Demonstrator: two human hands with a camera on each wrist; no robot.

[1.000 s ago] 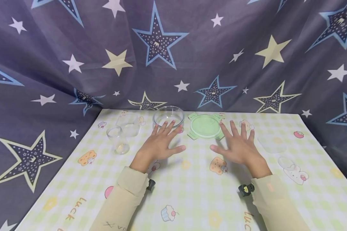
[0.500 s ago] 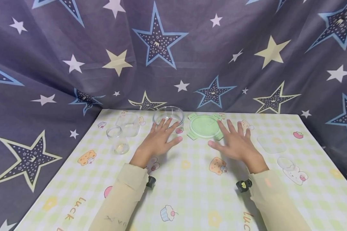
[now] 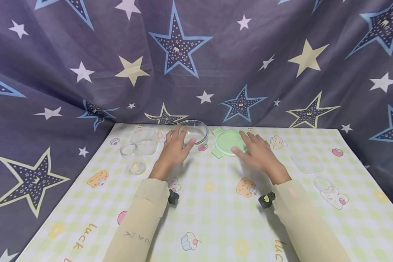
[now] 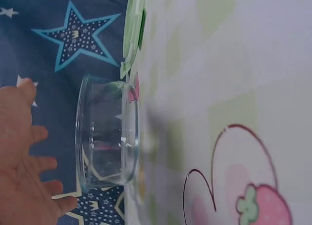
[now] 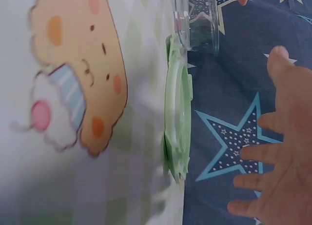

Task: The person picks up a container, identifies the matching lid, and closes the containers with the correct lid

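Observation:
A round clear glass bowl (image 3: 196, 133) stands at the back of the table. My left hand (image 3: 175, 147) is over its near left side, fingers loosely bent; in the left wrist view a gap shows between the fingers and the bowl (image 4: 105, 132). Just right of the bowl lies a green round lid (image 3: 227, 142) with side flaps. Above the lid's right part hovers my right hand (image 3: 257, 153), which hides some of it. The right wrist view shows the fingers apart from the lid (image 5: 178, 117), holding nothing.
To the left stand a clear jar (image 3: 131, 158) and a clear square container (image 3: 145, 141). A clear square lid (image 3: 308, 163) and a clear round lid (image 3: 324, 185) lie at the right. A starry curtain (image 3: 196, 65) hangs behind the table (image 3: 222, 218).
My left hand has moved slightly forward and left, its fingers now more bent over the bowl. My right hand has moved left and forward, now over the green lid.

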